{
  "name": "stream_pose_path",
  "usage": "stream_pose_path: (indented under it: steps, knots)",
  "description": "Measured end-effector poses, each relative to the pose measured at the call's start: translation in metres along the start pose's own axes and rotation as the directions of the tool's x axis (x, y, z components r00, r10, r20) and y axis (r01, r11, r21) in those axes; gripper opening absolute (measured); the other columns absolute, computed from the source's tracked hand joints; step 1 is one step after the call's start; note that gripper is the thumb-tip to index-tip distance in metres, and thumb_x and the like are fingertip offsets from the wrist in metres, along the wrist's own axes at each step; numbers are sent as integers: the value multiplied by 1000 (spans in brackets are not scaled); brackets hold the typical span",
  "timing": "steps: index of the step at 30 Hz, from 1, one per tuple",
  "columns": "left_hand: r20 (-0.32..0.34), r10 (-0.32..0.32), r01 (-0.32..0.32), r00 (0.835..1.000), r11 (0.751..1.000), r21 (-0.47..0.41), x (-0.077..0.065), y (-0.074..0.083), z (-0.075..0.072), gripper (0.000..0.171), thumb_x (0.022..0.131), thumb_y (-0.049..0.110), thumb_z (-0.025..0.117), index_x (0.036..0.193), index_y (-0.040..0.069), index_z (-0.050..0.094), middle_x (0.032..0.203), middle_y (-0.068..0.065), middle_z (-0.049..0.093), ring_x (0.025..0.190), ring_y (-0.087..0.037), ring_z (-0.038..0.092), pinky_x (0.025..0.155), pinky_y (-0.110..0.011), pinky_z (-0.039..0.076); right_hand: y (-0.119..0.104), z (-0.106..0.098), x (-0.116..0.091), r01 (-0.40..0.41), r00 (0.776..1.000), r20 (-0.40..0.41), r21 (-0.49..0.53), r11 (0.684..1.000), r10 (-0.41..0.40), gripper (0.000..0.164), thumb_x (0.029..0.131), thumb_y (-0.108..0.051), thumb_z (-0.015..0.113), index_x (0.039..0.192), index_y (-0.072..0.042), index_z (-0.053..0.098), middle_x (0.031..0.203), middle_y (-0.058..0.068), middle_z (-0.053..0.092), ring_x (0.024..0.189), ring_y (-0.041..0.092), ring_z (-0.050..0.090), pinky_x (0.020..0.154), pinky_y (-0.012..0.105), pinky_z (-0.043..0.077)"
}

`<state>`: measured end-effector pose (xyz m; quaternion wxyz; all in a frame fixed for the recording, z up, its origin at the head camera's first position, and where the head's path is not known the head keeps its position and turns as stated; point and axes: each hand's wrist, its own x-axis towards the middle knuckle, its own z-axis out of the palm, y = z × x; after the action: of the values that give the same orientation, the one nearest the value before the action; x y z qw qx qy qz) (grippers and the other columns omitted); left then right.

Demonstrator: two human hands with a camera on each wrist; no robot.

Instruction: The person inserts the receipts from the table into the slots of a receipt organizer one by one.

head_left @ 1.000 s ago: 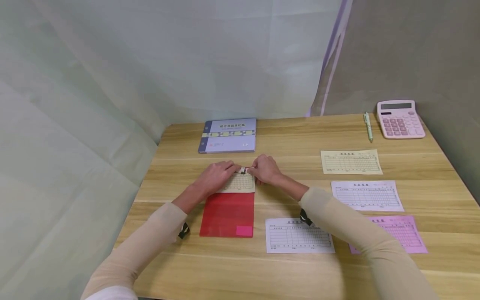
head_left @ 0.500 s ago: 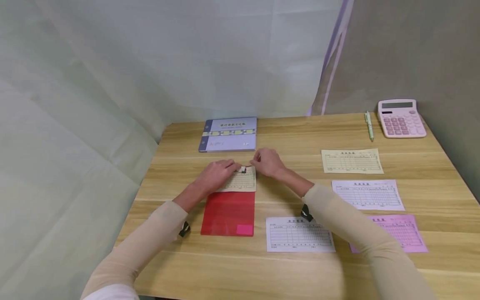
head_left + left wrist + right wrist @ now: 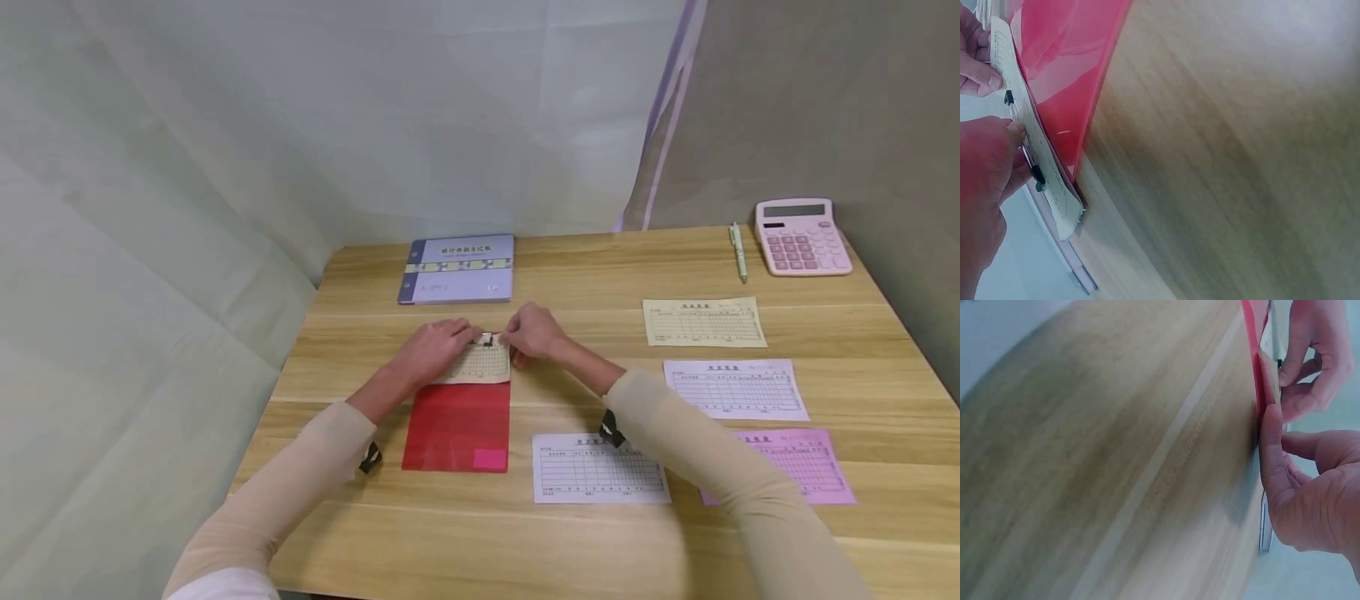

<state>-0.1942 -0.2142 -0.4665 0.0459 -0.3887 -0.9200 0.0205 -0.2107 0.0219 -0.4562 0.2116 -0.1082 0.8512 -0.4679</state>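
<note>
A red folder lies on the table with a cream receipt slip across its top part. Along the slip's far edge runs a metal clip with black ends. My left hand pinches the clip and the slip's edge; in the left wrist view its thumb lies over the clip bar. At the far right corner, my right hand holds the slip between thumb and fingers. The slip's left part is hidden under my left hand. In the right wrist view the right fingers lie along the folder's edge.
A lilac account book lies behind the folder. To the right are a white slip, another white slip, a pink slip and a cream slip. A pen and pink calculator stand far right.
My right hand moved a little away from the slip's corner, then came back down onto it. My left hand stays at the clip.
</note>
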Motion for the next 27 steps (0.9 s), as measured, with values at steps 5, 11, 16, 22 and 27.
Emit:
stream_pose_path:
  steps: [5,11,16,22,27]
  knots:
    - [-37,41,-40,998,999,35,1,-1,2,37,102,-1,67,139,5,67,120,-11,70,106,-24,72,91,-39,62,2,2,-1,-3,1000,-31,7,1000,3,16,102,-6,72,92,4,79,64,12,71,50,19,70,54,30,61]
    - [-37,43,-42,998,999,28,1,-2,2,37,103,-1,66,139,4,67,119,-10,70,105,-24,72,91,-38,62,2,4,0,-5,999,-46,3,1000,5,17,102,-7,72,91,3,79,62,11,71,51,20,71,53,29,61]
    - [-24,34,-34,999,999,25,1,-1,2,38,102,0,67,141,5,66,120,-10,69,106,-24,71,92,-38,62,1,4,0,-10,999,-48,-3,1000,10,17,102,-7,72,90,3,79,63,11,72,54,22,72,54,29,61]
    - [-22,37,-37,999,999,27,0,-1,1,39,103,0,66,142,5,65,122,-12,69,108,-25,71,93,-40,61,-1,3,-3,-2,998,-57,-22,1000,1,18,101,-7,72,90,3,79,63,12,72,54,22,73,55,28,61]
    - [-15,29,-29,999,999,21,1,-1,0,39,104,1,65,143,5,64,123,-12,69,110,-26,70,95,-40,61,-1,3,-3,6,998,-63,-14,1000,-7,17,101,-6,71,90,4,79,63,12,72,54,22,73,54,29,61]
